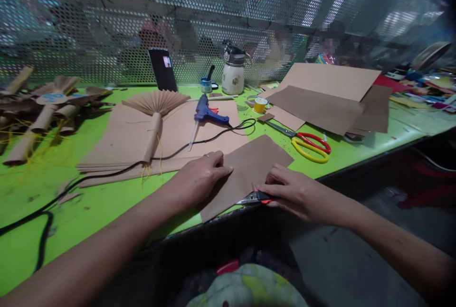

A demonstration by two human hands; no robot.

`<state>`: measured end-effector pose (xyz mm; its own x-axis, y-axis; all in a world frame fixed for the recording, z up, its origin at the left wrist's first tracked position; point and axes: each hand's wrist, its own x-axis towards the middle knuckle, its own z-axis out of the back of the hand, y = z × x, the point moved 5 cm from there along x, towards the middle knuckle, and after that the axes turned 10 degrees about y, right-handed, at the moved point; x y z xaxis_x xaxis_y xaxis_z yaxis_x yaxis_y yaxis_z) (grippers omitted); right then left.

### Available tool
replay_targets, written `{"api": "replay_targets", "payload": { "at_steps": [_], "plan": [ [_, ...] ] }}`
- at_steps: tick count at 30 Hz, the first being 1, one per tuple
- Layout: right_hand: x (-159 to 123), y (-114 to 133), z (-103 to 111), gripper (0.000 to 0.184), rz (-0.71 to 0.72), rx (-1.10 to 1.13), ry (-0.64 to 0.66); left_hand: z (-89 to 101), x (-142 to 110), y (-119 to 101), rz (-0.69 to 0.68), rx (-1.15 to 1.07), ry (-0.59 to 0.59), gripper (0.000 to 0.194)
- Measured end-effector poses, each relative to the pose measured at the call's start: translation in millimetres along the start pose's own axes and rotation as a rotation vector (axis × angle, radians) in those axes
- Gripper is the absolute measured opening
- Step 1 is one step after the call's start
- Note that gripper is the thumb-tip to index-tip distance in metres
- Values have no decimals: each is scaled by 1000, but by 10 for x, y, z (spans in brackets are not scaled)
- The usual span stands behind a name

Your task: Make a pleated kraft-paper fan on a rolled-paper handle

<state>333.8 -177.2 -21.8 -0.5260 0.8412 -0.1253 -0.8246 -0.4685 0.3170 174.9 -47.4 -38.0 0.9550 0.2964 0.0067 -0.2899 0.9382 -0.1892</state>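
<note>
A sheet of brown paper (261,153) lies slantwise at the front edge of the green table. My left hand (199,176) presses on its left part with fingers curled together, holding it down. At the sheet's near edge, my right hand (297,193) is closed around small scissors (251,198) with black and red handles. Their metal blades point left, against the paper; whether they cut into it I cannot tell. A blue glue gun (210,113) rests beyond my left hand on a stack of brown paper (107,148). A pleated paper fan with a rolled handle (152,138) lies there too.
Large scissors (309,146) with red and yellow handles lie to the right, near a yellow tape roll (260,105) and larger paper sheets (320,103). A black cord (117,170) crosses the left side. Behind stand a phone (163,69) and a white bottle (233,77). Finished-looking fans (53,107) pile up left.
</note>
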Motion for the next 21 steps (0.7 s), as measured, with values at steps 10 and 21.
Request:
{"api": "replay_targets", "payload": {
  "at_steps": [10, 21],
  "plan": [
    [45, 38, -13, 30, 3, -6, -21, -14, -19, -52, -31, 95, 5, 39],
    [-16, 40, -47, 30, -7, 59, -2, 24, -28, -85, -57, 162, -18, 33]
  ]
}}
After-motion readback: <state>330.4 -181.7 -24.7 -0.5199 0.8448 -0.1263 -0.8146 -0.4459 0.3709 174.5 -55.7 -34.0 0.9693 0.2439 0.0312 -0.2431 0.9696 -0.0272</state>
